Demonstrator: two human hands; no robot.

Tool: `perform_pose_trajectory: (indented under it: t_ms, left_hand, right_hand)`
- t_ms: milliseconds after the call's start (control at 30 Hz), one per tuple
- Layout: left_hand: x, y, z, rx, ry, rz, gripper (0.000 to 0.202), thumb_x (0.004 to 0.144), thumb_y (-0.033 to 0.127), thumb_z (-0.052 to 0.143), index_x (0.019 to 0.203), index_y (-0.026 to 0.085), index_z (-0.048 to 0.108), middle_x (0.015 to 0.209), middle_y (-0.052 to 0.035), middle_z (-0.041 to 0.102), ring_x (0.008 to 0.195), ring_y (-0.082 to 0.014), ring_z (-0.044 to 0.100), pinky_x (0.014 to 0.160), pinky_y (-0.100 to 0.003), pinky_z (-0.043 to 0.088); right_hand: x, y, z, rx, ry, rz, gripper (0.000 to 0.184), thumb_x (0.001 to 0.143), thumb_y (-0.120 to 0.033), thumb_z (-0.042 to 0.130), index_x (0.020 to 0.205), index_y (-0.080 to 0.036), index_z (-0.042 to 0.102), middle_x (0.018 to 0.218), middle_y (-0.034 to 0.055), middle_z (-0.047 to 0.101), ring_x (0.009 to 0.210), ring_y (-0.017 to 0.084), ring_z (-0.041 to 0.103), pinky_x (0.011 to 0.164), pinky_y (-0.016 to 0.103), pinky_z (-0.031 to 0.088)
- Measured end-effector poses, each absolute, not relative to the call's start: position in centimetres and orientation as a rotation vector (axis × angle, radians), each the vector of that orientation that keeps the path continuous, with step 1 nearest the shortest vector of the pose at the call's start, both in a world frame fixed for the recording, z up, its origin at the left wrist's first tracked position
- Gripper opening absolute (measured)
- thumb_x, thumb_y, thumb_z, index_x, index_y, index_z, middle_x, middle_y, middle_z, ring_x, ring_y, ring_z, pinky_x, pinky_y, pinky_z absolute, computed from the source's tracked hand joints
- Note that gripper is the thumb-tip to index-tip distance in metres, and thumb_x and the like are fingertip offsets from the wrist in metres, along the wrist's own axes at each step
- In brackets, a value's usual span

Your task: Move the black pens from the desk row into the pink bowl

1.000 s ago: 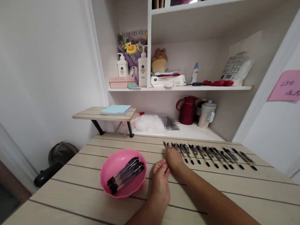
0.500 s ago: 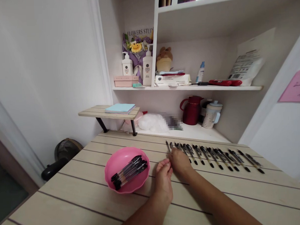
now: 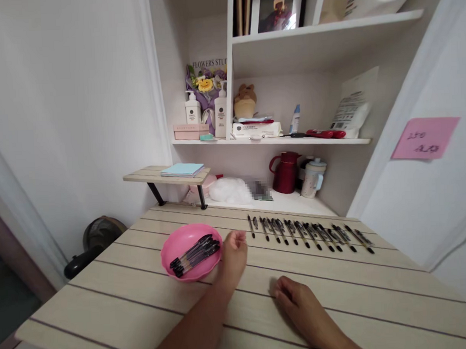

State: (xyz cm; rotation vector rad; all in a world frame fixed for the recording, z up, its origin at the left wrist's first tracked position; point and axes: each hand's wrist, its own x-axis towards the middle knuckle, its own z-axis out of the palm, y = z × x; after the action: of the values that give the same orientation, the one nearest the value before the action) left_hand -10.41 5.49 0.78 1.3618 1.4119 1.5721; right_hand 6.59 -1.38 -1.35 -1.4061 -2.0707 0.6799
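Note:
A pink bowl [image 3: 178, 244] sits on the pale slatted table [image 3: 338, 288] and holds several black pens [image 3: 193, 252]. My left hand [image 3: 233, 256] rests just right of the bowl, fingers loosely curled, nothing visible in it. A row of several black pens [image 3: 308, 234] lies side by side across the table's far part. My right hand [image 3: 300, 305] lies on the table nearer me, fingers curled under and apart from the row, holding nothing that I can see.
Behind the table, shelves carry a red jug [image 3: 285, 172], a lidded cup [image 3: 312, 177], two pump bottles [image 3: 193, 108], a plush toy and a flower bouquet. A small riser [image 3: 163, 176] bears a blue notebook. A pink note [image 3: 424, 138] sticks on the right wall. A fan [image 3: 98, 234] stands on the floor at left.
My right hand has drawn back from the left end of the pen row toward me. My left hand has shifted toward the pink bowl. The camera has tilted up a little.

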Motion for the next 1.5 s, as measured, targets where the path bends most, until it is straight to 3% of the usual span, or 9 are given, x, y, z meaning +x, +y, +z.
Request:
perform_pose_trajectory:
  t_ms: [167,300,433,833,1067,1200,1300,1400,1500]
  left_hand:
    - [-18.2,6.4,4.4,1.510,1.871,1.287,0.023,0.070,0.011,0.048,0.089,0.018,0.059,0.093,-0.0073,0.065,0.088,-0.0167,0.057,0.076,-0.025,0.039]
    - [-23.4,5.2,4.8,1.476,2.130,0.992,0.007,0.063,0.010,0.057,0.063,0.017,0.059,0.077,-0.0099,0.066,0.086,-0.0235,0.058,0.073,-0.029,0.038]
    - [-24.6,3.9,4.0,1.466,2.230,0.771,0.012,0.060,0.013,0.063,0.050,0.017,0.055,0.069,-0.0118,0.066,0.083,-0.0256,0.059,0.072,-0.030,0.037]
    - [-25.1,2.0,4.7,1.464,2.191,0.725,0.008,0.059,0.021,0.067,0.062,0.017,0.060,0.065,-0.0068,0.065,0.067,-0.0196,0.058,0.058,-0.025,0.035]
    - [-20.3,0.2,6.9,1.575,1.833,0.937,0.020,0.076,0.033,0.049,0.077,0.017,0.062,0.067,-0.0034,0.061,0.061,-0.0137,0.053,0.053,-0.023,0.033]
    - [-11.4,-1.7,5.6,1.573,1.465,0.891,0.028,0.080,0.037,0.040,0.086,0.017,0.058,0.059,0.0015,0.053,0.040,-0.0061,0.038,0.043,-0.020,0.028]
    - [-4.7,-2.6,3.3,1.164,0.973,0.837,0.026,0.077,0.043,0.044,0.084,0.018,0.050,0.051,0.0060,0.042,0.033,-0.0028,0.026,0.038,-0.017,0.017]
    - [-0.3,-2.3,1.2,0.925,0.946,0.850,0.021,0.074,0.040,0.049,0.080,0.022,0.041,0.048,0.0090,0.036,0.031,-0.0011,0.020,0.038,-0.015,0.011]
    - [1.7,-1.3,0.2,0.827,0.927,0.777,0.021,0.073,0.036,0.051,0.076,0.023,0.035,0.049,0.0093,0.036,0.031,0.0000,0.018,0.039,-0.015,0.007]
  right_hand:
    - [8.6,-3.2,-2.1,-1.365,-2.036,0.644,0.024,0.082,-0.037,0.036,0.068,-0.021,0.048,0.062,-0.0004,0.055,0.060,0.015,0.051,0.057,0.025,0.037]
    - [8.8,-3.4,-2.3,-1.351,-2.102,0.578,0.026,0.082,-0.040,0.036,0.073,-0.021,0.052,0.064,0.0004,0.057,0.061,0.016,0.052,0.059,0.026,0.038]
    - [8.8,-3.3,-2.6,-1.343,-2.156,0.536,0.027,0.081,-0.041,0.038,0.070,-0.022,0.053,0.063,0.0005,0.058,0.061,0.017,0.052,0.058,0.026,0.039]
    - [9.0,-3.0,-3.1,-1.323,-2.128,0.509,0.029,0.079,-0.045,0.040,0.066,-0.022,0.051,0.058,-0.0013,0.056,0.058,0.016,0.051,0.055,0.024,0.038]
    - [8.7,-2.9,-2.7,-1.271,-1.964,0.642,0.031,0.076,-0.047,0.046,0.063,-0.021,0.055,0.057,0.0005,0.058,0.057,0.017,0.052,0.057,0.027,0.040]
    - [7.0,-2.5,0.0,-1.067,-1.494,0.951,0.038,0.074,-0.053,0.049,0.089,-0.018,0.059,0.082,0.0067,0.066,0.077,0.020,0.059,0.067,0.029,0.045]
    - [6.1,-1.7,1.8,-0.937,-1.089,1.212,0.044,0.074,-0.056,0.049,0.098,-0.020,0.054,0.086,0.0062,0.066,0.056,0.014,0.058,0.041,0.022,0.041]
    - [6.8,-0.5,1.9,-1.013,-0.906,1.390,0.041,0.071,-0.057,0.051,0.075,-0.016,0.054,0.062,0.0039,0.064,0.031,0.007,0.043,0.026,0.017,0.021]
    - [8.6,0.5,0.9,-1.122,-0.862,1.442,0.045,0.073,-0.057,0.049,0.057,-0.015,0.051,0.046,0.0038,0.058,0.027,0.007,0.039,0.025,0.016,0.019]
